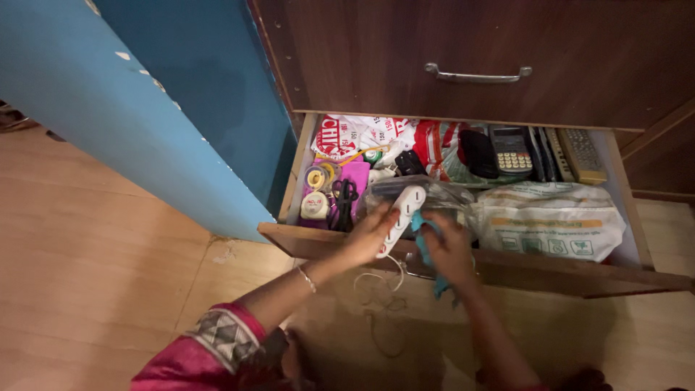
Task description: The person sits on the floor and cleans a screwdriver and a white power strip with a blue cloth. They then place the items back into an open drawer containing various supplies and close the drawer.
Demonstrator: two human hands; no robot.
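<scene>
My left hand grips a white power strip at the front of an open wooden drawer; its thin cord hangs down over the drawer front. My right hand is closed on a teal cloth right beside the strip, with the cloth's end dangling below the hand. Behind both hands lies a clear plastic bag.
The drawer holds black scissors, tape rolls, a calculator, a remote, printed bags and a large white bag. A shut drawer with a metal handle is above. A blue door stands left. Tan floor lies below.
</scene>
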